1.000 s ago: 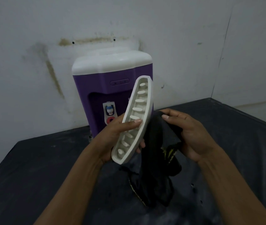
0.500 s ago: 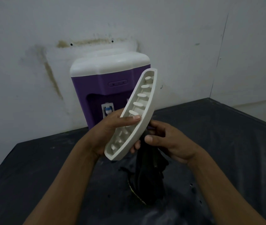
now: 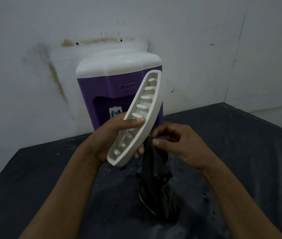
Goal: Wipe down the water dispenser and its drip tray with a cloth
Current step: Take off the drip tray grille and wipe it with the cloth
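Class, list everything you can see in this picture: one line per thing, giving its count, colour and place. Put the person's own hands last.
Water dispenser: one, purple body with white top, standing on the table against the wall.
Drip tray: one, white, off the dispenser, held tilted in the air in front of it.
Cloth: one, black, hanging from below the tray down to the table.
Table: one, dark covering, filling the lower half of the view.
Wall: white, stained with brown streaks, behind the dispenser.
Left hand: one, gripping the tray around its middle.
Right hand: one, pinching the top of the cloth beside the tray.
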